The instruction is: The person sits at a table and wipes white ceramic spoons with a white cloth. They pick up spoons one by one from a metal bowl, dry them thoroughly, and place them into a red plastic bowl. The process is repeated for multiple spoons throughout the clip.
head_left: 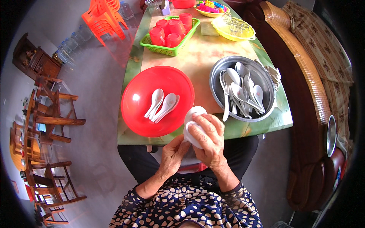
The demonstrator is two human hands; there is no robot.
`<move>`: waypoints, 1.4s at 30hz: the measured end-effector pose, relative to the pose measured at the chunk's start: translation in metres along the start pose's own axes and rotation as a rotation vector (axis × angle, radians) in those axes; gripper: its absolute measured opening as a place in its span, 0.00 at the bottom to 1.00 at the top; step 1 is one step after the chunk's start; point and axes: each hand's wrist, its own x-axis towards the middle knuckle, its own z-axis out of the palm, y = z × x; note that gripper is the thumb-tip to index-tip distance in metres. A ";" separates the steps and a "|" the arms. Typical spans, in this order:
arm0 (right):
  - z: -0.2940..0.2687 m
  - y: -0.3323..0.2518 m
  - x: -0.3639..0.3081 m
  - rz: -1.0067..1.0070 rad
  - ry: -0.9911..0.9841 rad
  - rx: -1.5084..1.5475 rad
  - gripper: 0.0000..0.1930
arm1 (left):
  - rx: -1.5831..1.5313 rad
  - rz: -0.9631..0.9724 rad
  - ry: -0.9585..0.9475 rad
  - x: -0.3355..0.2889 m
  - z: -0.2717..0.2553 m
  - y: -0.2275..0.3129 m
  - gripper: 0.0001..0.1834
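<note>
Over the near table edge, my left hand [174, 155] is closed, pinching the lower end of a white soup spoon [195, 111] whose handle is mostly hidden. My right hand [211, 141] is wrapped round the spoon's bowl, with what looks like a bunched white cloth [190, 133] between its fingers and the spoon. To the left, a red basin [135, 110] holds several white soup spoons [166, 106]. To the right stands a grey metal basin [270, 99] with many more white spoons [243, 89] and some metal ones piled in it; a few handles reach over its rim.
Farther back are a green basket [195, 26] of red mugs [176, 27], a yellow tray [249, 33] with clear glasses and a bowl of colourful pieces [209, 7]. Orange stools [103, 21] and wooden chairs [57, 114] stand left, a long wooden sofa [304, 76] right.
</note>
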 end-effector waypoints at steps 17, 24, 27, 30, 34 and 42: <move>0.019 0.005 -0.008 -0.082 -0.067 -0.133 0.17 | 0.115 0.044 -0.050 0.003 -0.008 -0.015 0.16; 0.021 0.002 -0.012 -0.076 0.075 -0.091 0.18 | -0.051 -0.056 -0.069 0.003 -0.005 -0.011 0.16; 0.017 0.005 0.006 -0.004 0.125 0.002 0.20 | 0.011 -0.013 -0.062 0.003 -0.006 -0.006 0.17; 0.012 0.013 0.020 0.172 0.175 0.130 0.20 | 0.177 0.121 -0.010 0.001 -0.004 -0.008 0.17; 0.020 0.018 0.022 0.417 0.241 0.246 0.18 | 0.082 0.020 -0.035 0.001 -0.005 -0.008 0.17; 0.046 -0.017 -0.003 0.750 0.356 0.500 0.14 | -0.098 0.040 0.093 0.015 0.010 -0.008 0.19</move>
